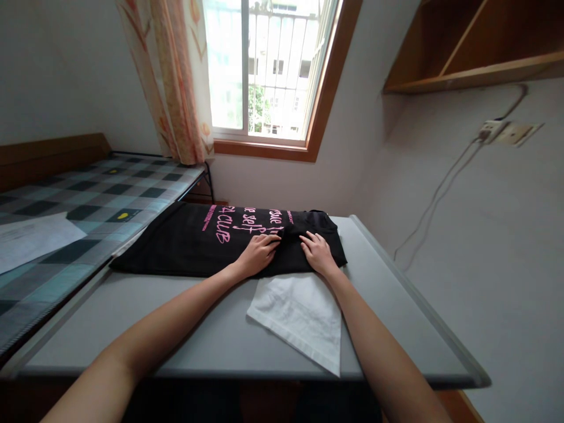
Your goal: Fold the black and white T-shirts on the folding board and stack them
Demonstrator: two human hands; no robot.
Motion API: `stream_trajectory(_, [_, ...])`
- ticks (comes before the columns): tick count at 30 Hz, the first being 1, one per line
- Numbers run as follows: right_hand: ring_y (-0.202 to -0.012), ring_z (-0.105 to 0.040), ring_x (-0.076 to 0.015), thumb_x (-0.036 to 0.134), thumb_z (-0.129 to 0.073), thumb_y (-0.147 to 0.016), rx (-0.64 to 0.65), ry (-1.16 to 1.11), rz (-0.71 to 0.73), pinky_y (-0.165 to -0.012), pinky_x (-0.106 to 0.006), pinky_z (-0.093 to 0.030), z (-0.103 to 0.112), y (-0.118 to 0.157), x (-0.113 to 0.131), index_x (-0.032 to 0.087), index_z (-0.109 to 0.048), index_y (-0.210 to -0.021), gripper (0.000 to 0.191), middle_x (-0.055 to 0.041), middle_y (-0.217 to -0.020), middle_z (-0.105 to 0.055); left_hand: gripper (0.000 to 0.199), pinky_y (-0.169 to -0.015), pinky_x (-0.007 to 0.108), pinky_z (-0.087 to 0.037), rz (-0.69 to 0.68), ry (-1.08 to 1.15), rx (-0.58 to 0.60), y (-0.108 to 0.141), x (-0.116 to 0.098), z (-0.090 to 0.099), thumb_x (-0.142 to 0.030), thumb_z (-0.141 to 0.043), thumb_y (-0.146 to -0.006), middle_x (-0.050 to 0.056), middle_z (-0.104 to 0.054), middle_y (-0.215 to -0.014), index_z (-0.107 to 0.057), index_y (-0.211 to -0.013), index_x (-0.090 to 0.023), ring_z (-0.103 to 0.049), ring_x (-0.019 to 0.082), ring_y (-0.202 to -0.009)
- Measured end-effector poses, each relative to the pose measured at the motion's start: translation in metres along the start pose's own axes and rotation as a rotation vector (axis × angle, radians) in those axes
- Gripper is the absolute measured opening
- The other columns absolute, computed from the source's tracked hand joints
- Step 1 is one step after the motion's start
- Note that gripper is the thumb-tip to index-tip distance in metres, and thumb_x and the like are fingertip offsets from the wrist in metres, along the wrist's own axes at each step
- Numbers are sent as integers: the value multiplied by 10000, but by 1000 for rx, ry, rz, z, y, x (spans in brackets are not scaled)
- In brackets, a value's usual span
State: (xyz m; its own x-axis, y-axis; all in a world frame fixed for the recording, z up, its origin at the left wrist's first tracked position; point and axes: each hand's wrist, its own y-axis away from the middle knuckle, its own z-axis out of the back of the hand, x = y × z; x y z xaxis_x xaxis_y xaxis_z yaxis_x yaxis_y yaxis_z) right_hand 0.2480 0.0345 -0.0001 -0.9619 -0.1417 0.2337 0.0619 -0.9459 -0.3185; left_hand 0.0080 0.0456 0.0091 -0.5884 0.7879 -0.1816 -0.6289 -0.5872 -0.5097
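A black T-shirt (189, 241) with pink lettering lies folded lengthwise across the table. My left hand (259, 254) rests on its middle, fingers closed at a small raised fold of the black cloth. Close by on the right, my right hand (318, 251) lies on the shirt near its collar end, fingers spread and touching the fabric. A white cloth piece (304, 317), which looks like a sleeve, sticks out from under the shirt toward me. Where it joins is hidden beneath the black cloth.
The grey-white table (392, 317) has a raised rim along its right side. A bed with a checked mattress (101, 202) stands at the left, with a paper sheet (35, 241) on it. Cables (445, 182) hang from a wall socket at the right.
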Motion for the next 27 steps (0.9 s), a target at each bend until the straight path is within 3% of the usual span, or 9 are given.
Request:
stream_trajectory(3, [-1315,-381,-280,277,-445,-932,-46,-26,17,-1074,-449,-345,0,0,-1,194,-644,-1232,370,-105,-1414,-497,352,-1013,385,-411,-216,-28,32,1,-4,5,-101,-443,-907,51,-628,-1243,-637,-1180,-209,-548,197,-1126])
stream_trajectory(6, [-1273,-410,-283,246,-503,-880,-98,-60,40,-1061,-415,-369,3,-1,0,148,-696,-1116,320,-131,-1374,-509,327,-1004,369,-412,-269,-31,40,1,-6,6,-109,-452,-910,45,-636,-1223,-650,-1149,-210,-556,190,-1107])
stream_trajectory(8, [-1235,-433,-290,274,-507,-881,-161,-81,26,-1038,-416,-391,5,-1,1,146,-700,-1105,323,-142,-1337,-516,323,-997,370,-410,-185,-32,18,2,-6,5,-121,-465,-900,49,-628,-1234,-653,-1147,-209,-555,194,-1114])
stream_trajectory(11, [-1184,-463,-292,328,-480,-908,-235,-99,-11,-1001,-431,-415,7,-1,2,169,-664,-1195,376,-146,-1281,-529,288,-975,423,-412,129,-63,-36,2,-3,0,-234,-519,-889,81,-588,-1284,-667,-1133,-195,-546,244,-1133])
stream_trajectory(13, [-1164,-480,-284,338,-476,-916,-222,-103,-13,-993,-428,-417,6,0,1,189,-644,-1234,389,-132,-1250,-551,307,-967,472,-404,349,-86,-49,1,-2,-2,-338,-555,-874,108,-549,-1326,-684,-1108,-186,-522,294,-1165])
stream_trajectory(15, [-1155,-496,-273,342,-486,-918,-155,-100,1,-991,-413,-416,5,0,1,204,-662,-1207,365,-116,-1236,-574,344,-987,499,-380,447,-101,-52,1,-1,-3,-390,-558,-871,120,-510,-1370,-683,-1121,-190,-477,321,-1222])
stream_trajectory(19, [-1148,-531,-247,359,-492,-927,-11,-82,36,-987,-396,-410,4,1,0,218,-684,-1157,331,-98,-1228,-611,397,-1071,473,-294,330,-114,-59,1,-5,0,-400,-501,-910,85,-464,-1443,-609,-1255,-236,-389,284,-1327])
stream_trajectory(22, [-1173,-536,-237,349,-498,-931,-20,-74,58,-1031,-395,-377,5,1,1,202,-681,-1160,328,-100,-1232,-627,387,-1082,442,-286,259,-91,29,1,-7,0,-416,-475,-924,55,-536,-1394,-614,-1248,-258,-432,252,-1308])
stream_trajectory(27, [-1266,-488,-249,383,-472,-948,-34,-75,97,-1097,-425,-316,5,0,0,185,-644,-1228,384,-108,-1322,-591,389,-1068,417,-319,285,-66,89,2,-7,-2,-430,-447,-933,46,-562,-1378,-629,-1230,-256,-475,234,-1287])
